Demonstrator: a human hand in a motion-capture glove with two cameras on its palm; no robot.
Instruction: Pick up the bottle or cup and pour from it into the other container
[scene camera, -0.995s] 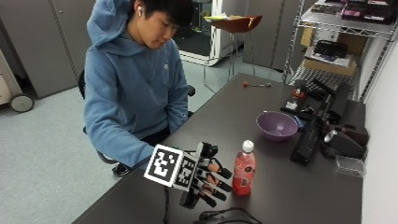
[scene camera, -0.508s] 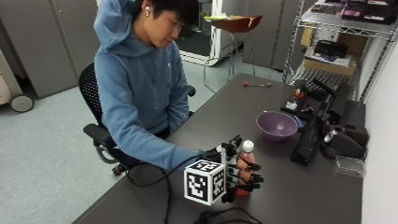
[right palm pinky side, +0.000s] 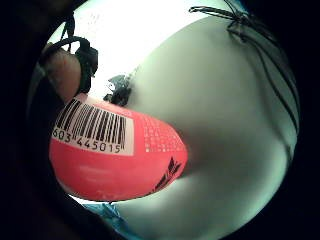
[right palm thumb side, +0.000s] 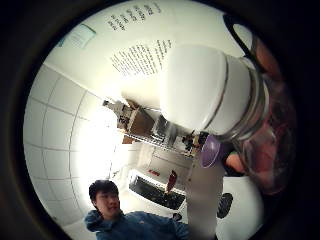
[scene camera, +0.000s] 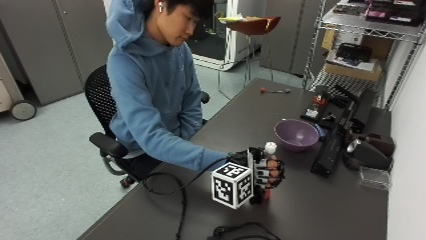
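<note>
In the outside view my gloved right hand (scene camera: 265, 172) is wrapped around a red bottle (scene camera: 267, 192) that stands upright on the dark table (scene camera: 200, 210). Its white cap (scene camera: 270, 147) shows above my fingers. A purple bowl (scene camera: 297, 135) sits just beyond it, apart from the bottle. The little finger side palm view is filled by the bottle's red body with a barcode label (right palm pinky side: 115, 155), one finger (right palm pinky side: 67, 75) curled beside it. In the thumb side palm view the white cap (right palm thumb side: 195, 90) is close, with the bowl (right palm thumb side: 211, 151) behind it.
A long black device (scene camera: 329, 150) and other dark gear lie right of the bowl, with a clear plastic box (scene camera: 374, 177) near the table's right edge. A small red item (scene camera: 273, 91) lies at the far end. A wire shelf (scene camera: 353, 50) stands behind. A black cable (scene camera: 180, 195) trails toward the front edge.
My hand, spread open beside the bottle a second ago, has moved onto it and curled its fingers around the body. The bottle and bowl stay where they were.
</note>
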